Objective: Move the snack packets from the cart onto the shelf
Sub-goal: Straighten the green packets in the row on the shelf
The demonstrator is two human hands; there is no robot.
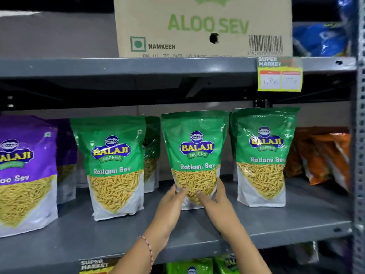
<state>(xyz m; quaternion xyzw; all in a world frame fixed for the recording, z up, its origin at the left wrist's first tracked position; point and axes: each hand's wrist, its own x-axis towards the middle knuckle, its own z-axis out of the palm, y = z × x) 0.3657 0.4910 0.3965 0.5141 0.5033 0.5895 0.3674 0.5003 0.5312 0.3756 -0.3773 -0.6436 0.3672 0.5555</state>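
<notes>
A green Ratlami Sev packet (194,155) stands upright on the grey shelf (276,224), in the middle of the row. My left hand (169,206) grips its lower left corner and my right hand (217,204) grips its lower right side. Two more green Ratlami Sev packets stand beside it, one on the left (113,165) and one on the right (263,155). Another green packet (152,153) sits behind the left one. The cart is not in view.
Purple Aloo Sev packets (23,171) fill the shelf's left end. Orange packets (324,155) lean at the right by the steel upright (358,135). A cardboard Aloo Sev box (203,26) sits on the shelf above, near a price tag (279,76). Green packets (189,267) show below.
</notes>
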